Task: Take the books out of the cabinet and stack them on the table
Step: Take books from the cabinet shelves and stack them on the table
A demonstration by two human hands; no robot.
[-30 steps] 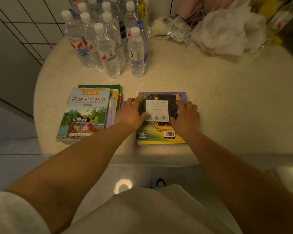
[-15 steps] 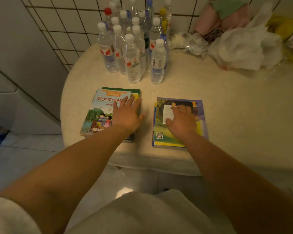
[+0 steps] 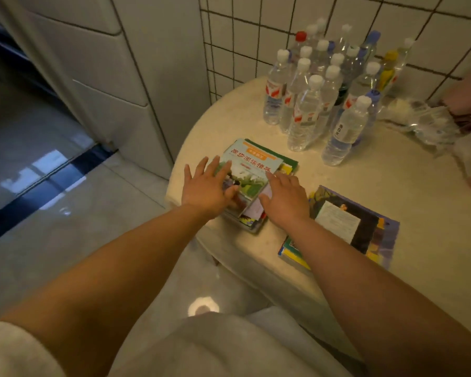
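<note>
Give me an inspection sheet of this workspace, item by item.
Surface: round pale table against a tiled wall.
Job's things: left book pile, edges uneven; right book pile lying apart from it.
Clutter: water bottles clustered at the back; plastic bags beside them.
Hands: left hand and right hand, fingers straight, on the left pile.
Cables: nothing seen.
Surroundings: white cabinet, glossy floor.

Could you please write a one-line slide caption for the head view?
Both hands, left and right, rest open on the left book stack beside a second stack on the round table.
</note>
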